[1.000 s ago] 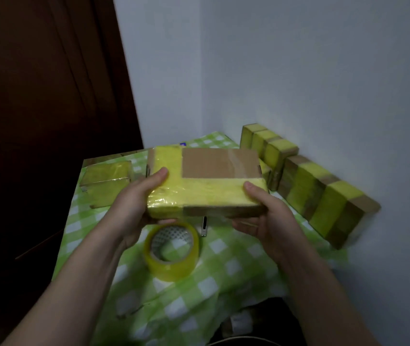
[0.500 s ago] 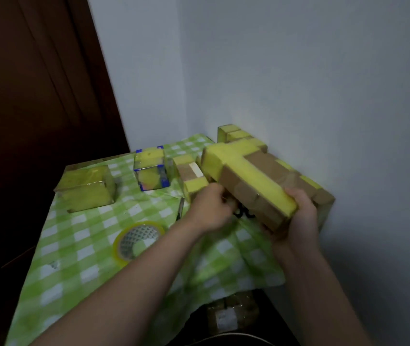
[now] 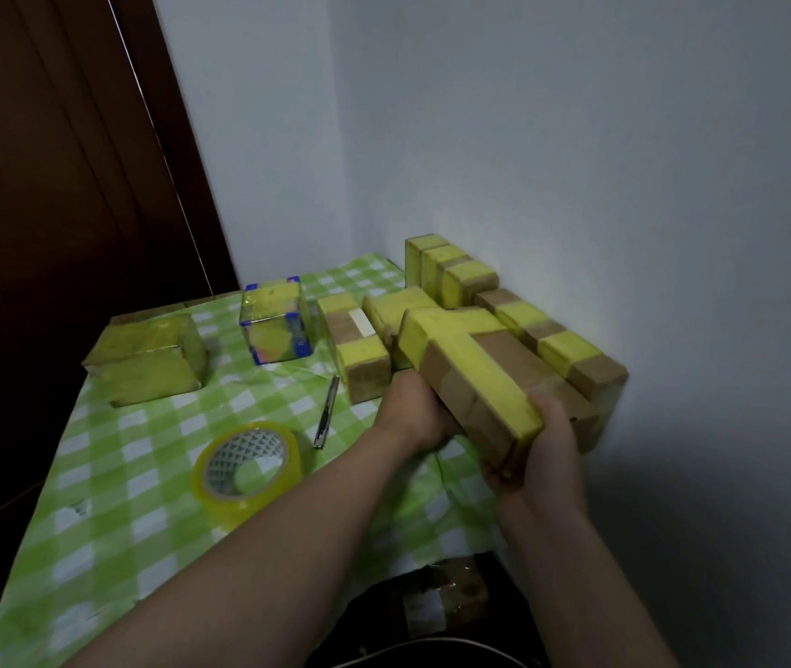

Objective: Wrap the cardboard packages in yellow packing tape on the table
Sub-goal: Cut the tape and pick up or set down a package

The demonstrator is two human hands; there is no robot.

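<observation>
**Box** (image 3: 475, 378): cardboard, crossed by yellow tape bands, with brown panels bare between them. It is held tilted above the right side of the desk (image 3: 143, 450). Its far end lies over the row (image 3: 572, 359) of banded boxes by the wall. Whether it touches them cannot be told.

**Left hand** (image 3: 413, 417): grip closed on the box's left long side. The fingers are hidden beneath, probably curled under.

**Right hand** (image 3: 547, 450): grip wrapped round the near end.

**Tape roll** (image 3: 246, 467): flat on the cloth, near the left forearm and apart from the box.

**Cutter** (image 3: 327, 412): lies between the roll and a small banded box (image 3: 360, 359).

**Step in hand (judged):** turning the box, or parking it beside the row.

**Handling:**
- Keep both grips on opposite ends so the box cannot swing into the row.
- Lower the far edge first, then the near end.
- If bare panels are to be covered, bring the box back toward the roll before letting go with either hand.
</observation>
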